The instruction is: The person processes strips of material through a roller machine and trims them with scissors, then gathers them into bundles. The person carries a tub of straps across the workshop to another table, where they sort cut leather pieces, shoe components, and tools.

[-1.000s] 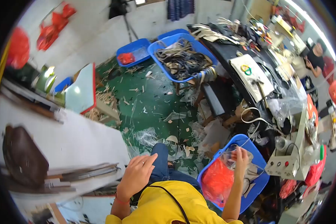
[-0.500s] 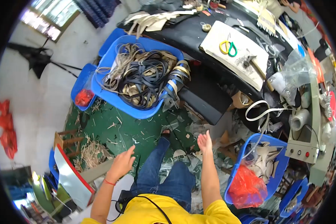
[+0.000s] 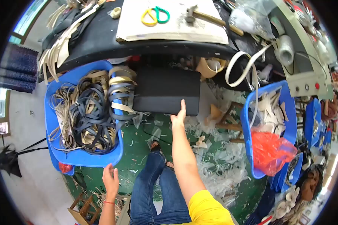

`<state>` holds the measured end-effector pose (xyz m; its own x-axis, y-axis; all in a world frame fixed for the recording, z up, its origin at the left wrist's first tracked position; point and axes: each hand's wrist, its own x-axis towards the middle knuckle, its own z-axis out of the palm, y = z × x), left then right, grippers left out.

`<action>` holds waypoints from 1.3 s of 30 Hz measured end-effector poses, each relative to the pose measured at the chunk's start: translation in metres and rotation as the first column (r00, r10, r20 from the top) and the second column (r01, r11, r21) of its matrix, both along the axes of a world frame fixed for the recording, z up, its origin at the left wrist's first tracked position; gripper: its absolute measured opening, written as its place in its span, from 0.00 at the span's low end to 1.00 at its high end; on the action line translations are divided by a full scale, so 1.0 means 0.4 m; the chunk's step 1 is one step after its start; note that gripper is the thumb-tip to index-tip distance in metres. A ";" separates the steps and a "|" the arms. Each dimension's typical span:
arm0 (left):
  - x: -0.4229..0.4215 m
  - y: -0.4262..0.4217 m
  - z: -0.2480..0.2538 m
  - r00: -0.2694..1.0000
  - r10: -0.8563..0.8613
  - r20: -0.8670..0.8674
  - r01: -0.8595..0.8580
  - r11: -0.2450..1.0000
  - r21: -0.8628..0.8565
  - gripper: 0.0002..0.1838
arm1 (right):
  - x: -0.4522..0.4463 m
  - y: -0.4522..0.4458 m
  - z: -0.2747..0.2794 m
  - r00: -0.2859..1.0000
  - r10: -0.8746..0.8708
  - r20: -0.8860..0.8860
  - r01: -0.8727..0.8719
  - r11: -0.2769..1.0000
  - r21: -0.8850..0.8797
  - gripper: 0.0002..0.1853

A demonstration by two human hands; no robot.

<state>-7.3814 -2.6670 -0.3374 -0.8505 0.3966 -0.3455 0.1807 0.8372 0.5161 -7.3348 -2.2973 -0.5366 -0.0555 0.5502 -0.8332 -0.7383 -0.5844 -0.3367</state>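
Observation:
My right hand reaches forward to the near edge of a black padded stool seat, thumb raised; whether it grips the edge I cannot make out. My left hand hangs low on the left with fingers apart and nothing in it, just below the near rim of a blue tub. That tub holds a tangle of dark and beige straps. Behind the seat, the black workbench carries a white board with yellow and green scissors and a hammer.
To the right stands another blue tub with a red plastic bag and pale scraps. Plastic scraps litter the green floor. A small wooden stool is at the lower left. A machine stands at the right.
The view has turned right and come closer to the bench. My right hand has left the right-hand tub and reached the black seat. My left hand has come near the strap tub.

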 end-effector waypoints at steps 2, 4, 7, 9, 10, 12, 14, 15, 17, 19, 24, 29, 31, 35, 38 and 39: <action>0.028 0.079 0.056 0.976 -0.196 -0.091 0.199 0.980 0.026 0.10 | 0.029 -0.007 0.004 0.999 -0.027 0.024 0.024 0.994 0.111 0.25; 0.065 0.157 0.090 0.941 -0.330 -0.069 0.337 0.930 0.147 0.11 | 0.112 -0.019 -0.020 0.999 0.035 0.039 -0.041 0.988 0.151 0.23; 0.120 0.178 0.031 0.850 -0.527 -0.002 0.513 0.827 0.232 0.14 | 0.276 -0.062 0.013 0.984 0.131 0.117 -0.150 0.975 0.166 0.25; 0.164 0.151 -0.005 0.831 -0.551 0.073 0.527 0.823 0.209 0.15 | 0.403 -0.108 -0.008 0.954 0.174 0.246 -0.215 0.965 0.150 0.25; 0.185 0.136 -0.014 0.829 -0.547 0.113 0.521 0.831 0.197 0.16 | 0.463 -0.138 -0.007 0.936 0.190 0.296 -0.238 0.962 0.136 0.25; 0.223 0.091 -0.062 0.812 -0.566 0.143 0.543 0.822 0.174 0.16 | 0.561 -0.184 0.026 0.919 0.156 0.363 -0.205 0.974 0.099 0.24; 0.246 0.071 -0.087 0.782 -0.587 0.209 0.563 0.809 0.167 0.17 | 0.718 -0.217 0.031 0.963 0.138 0.231 -0.146 0.989 0.016 0.26; 0.255 0.068 -0.096 0.754 -0.605 0.255 0.582 0.796 0.166 0.16 | 0.785 -0.239 0.041 0.956 0.109 0.272 -0.123 0.992 0.034 0.27; 0.263 0.064 -0.113 0.696 -0.631 0.343 0.619 0.769 0.158 0.15 | 0.891 -0.289 0.050 0.961 0.080 0.266 -0.095 0.995 0.043 0.28; 0.271 0.070 -0.116 0.670 -0.659 0.344 0.653 0.742 0.150 0.15 | 0.957 -0.350 0.035 0.963 0.088 0.256 -0.107 0.993 0.059 0.32; 0.251 0.089 -0.061 0.637 -0.676 0.370 0.675 0.721 0.156 0.16 | 0.947 -0.410 0.043 0.940 0.157 0.302 -0.161 0.987 -0.011 0.37; 0.149 0.091 0.065 0.607 -0.747 0.273 0.745 0.654 0.133 0.18 | 0.921 -0.379 0.098 0.324 0.384 0.865 -0.187 0.922 -0.339 0.50; 0.089 0.098 0.143 0.630 -0.752 0.194 0.749 0.654 0.101 0.18 | 0.833 -0.317 0.213 -0.209 0.695 0.688 -0.164 0.668 -0.726 0.48; -0.039 0.117 0.281 0.728 -0.683 0.061 0.674 0.729 0.120 0.18 | 0.684 -0.260 0.332 -0.391 0.439 0.809 -0.631 0.512 -0.583 0.37; -0.122 0.127 0.322 0.779 -0.626 -0.031 0.625 0.773 0.106 0.19 | 0.566 -0.249 0.431 -0.276 0.309 0.910 -0.860 0.344 -0.377 0.27; -0.145 0.139 0.352 0.793 -0.607 -0.048 0.609 0.787 0.102 0.19 | 0.531 -0.253 0.460 -0.312 0.256 0.915 -0.886 0.270 -0.378 0.27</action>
<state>-7.4395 -2.6112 -0.1967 -0.4249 0.8665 -0.2620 0.6404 0.4923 0.5895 -7.1226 -2.3986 -0.3524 -0.1838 0.9076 -0.3774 0.8637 -0.0342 -0.5029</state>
